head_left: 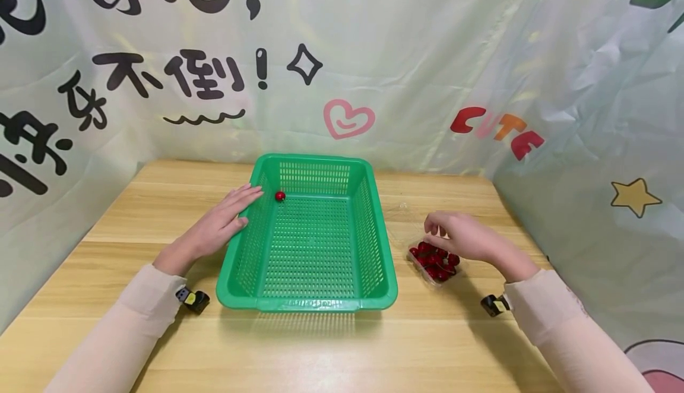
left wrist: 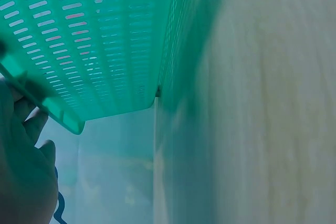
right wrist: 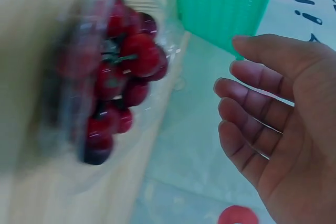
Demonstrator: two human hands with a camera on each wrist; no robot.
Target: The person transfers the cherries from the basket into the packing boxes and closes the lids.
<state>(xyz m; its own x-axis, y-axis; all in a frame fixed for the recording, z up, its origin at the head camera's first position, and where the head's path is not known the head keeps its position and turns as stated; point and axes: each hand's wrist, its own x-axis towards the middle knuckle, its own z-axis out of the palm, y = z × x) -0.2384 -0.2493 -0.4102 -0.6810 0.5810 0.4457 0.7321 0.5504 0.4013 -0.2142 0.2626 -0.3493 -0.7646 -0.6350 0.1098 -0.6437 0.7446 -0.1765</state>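
Note:
A green plastic basket [head_left: 310, 305] with slotted walls stands on the table, and a single cherry [head_left: 280, 196] lies inside at its far left corner. My left hand [head_left: 221, 221] rests on the basket's left rim with fingers extended; the left wrist view shows the fingers [left wrist: 35, 124] by the rim from outside. To the right of the basket is a clear plastic box [head_left: 434, 282] filled with dark red cherries [head_left: 435, 262], some with green stems. My right hand [head_left: 462, 235] hovers over this box, its fingers [right wrist: 247, 95] loosely bent and nothing between them.
A transparent lid [head_left: 403, 221] lies between the basket and the right hand, hard to make out against the wood. The wooden table [head_left: 299, 360] ends at a printed cloth backdrop [head_left: 417, 72] that hangs behind and along both sides.

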